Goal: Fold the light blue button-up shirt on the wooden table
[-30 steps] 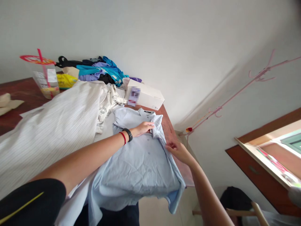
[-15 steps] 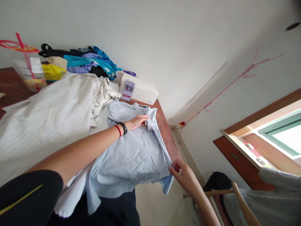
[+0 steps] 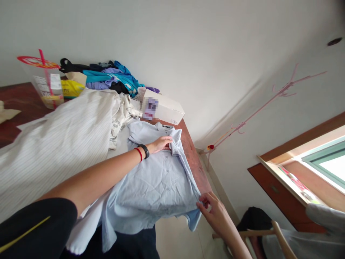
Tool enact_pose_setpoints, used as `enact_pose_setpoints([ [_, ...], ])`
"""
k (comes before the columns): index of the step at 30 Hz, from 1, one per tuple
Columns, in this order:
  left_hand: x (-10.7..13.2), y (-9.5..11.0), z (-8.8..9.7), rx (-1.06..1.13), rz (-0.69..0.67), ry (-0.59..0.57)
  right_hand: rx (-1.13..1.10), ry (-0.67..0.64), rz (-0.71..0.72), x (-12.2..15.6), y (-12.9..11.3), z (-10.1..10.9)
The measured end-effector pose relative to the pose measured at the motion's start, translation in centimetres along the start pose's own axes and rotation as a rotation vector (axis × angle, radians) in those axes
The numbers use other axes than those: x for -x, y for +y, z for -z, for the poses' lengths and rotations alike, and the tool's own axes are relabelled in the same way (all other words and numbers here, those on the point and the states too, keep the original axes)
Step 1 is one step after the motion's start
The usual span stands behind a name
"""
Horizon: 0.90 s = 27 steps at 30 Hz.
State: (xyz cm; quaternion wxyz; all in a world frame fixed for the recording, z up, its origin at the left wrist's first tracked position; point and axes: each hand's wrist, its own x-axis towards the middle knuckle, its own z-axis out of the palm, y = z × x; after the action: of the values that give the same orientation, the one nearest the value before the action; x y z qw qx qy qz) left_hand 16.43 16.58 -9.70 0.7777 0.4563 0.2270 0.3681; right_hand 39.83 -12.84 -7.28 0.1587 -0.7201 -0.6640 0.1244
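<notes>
A light blue button-up shirt point(image 3: 153, 183) lies front up, its lower part hanging past the near table edge. My left hand point(image 3: 161, 144), with a black band and a red cord at the wrist, reaches across its chest. Its fingers are nearly straight and close on the folded cloth near the collar; the thumb is partly hidden. At the right side of the hem, my right hand point(image 3: 211, 208) pinches the shirt's edge between thumb and fingers. The side of the shirt runs taut between both hands.
White striped cloth point(image 3: 64, 133) and patterned cloth point(image 3: 117, 124) lie left of the shirt on the wooden table point(image 3: 192, 154). Behind are a white box point(image 3: 168, 109), piled clothes point(image 3: 115, 77) and a plastic cup point(image 3: 44, 86). A pink coat stand point(image 3: 250, 117) and wooden chair point(image 3: 281, 237) stand right.
The view has shifted slightly, so the scene sits lower and further right. Both hands keep the same places on the shirt.
</notes>
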Motion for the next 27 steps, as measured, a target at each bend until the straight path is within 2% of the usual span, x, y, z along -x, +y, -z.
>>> enact_pose_setpoints([
  [7,0.5,0.3,-0.4,0.020,-0.007,0.023,-0.024,0.083,-0.019,-0.1,0.2,-0.6],
  [11,1.0,0.7,-0.7,0.025,-0.006,0.029,-0.149,0.141,-0.063,0.2,-0.2,0.3],
  [15,1.4,1.0,-1.0,0.023,-0.003,0.024,-0.254,0.108,0.002,0.5,-1.1,1.1],
  [20,1.4,1.2,-1.1,0.005,-0.008,0.060,-0.224,-0.035,0.140,0.2,-4.1,1.0],
  [27,0.2,1.9,0.0,-0.078,-0.091,0.208,-0.100,-0.132,0.248,-1.0,-9.2,-0.6],
])
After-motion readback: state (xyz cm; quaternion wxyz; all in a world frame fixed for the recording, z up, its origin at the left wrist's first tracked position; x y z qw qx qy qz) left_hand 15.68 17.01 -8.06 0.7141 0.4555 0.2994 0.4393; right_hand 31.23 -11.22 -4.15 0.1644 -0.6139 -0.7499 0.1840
